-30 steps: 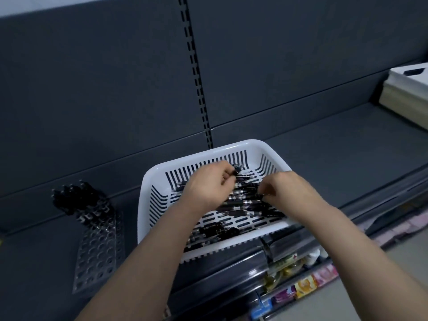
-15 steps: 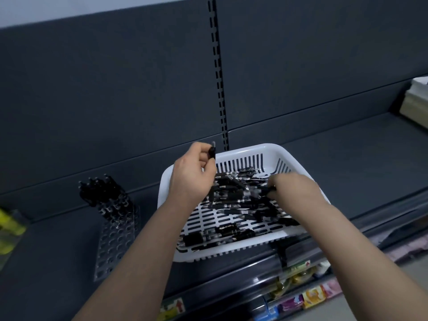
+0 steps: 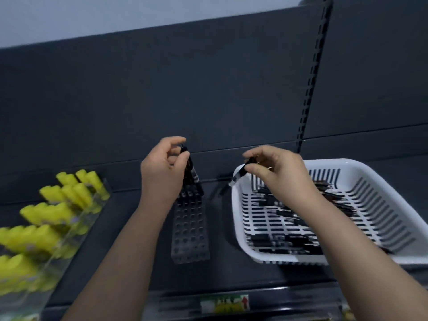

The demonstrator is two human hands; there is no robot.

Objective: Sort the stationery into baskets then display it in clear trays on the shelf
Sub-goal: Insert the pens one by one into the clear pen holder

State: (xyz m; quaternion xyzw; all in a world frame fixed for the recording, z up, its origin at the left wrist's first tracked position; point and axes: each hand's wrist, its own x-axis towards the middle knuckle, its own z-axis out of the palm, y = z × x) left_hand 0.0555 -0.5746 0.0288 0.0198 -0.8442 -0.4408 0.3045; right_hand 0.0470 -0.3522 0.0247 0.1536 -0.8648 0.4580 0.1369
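Ctr frame: a person's left hand grips a black pen near its top, thumb & fingers curled round it. The pen is roughly upright, its lower end among the standing pens in the far rows of a clear perforated tray; whether it sits in a hole can't be told. Just right of ctr, the right hand pinches a second black pen btwn thumb & forefinger, tilted w/ its tip pointing down-left over the upper-left corner of a white slotted basket. The basket fills the right of the frame, rests on the dark shelf & holds a loose heap of black pens. Left edge: yellow highlighters, blurred, stand in rows in a clear display tray. Bottom ctr: a label on the shelf edge, text unreadable.
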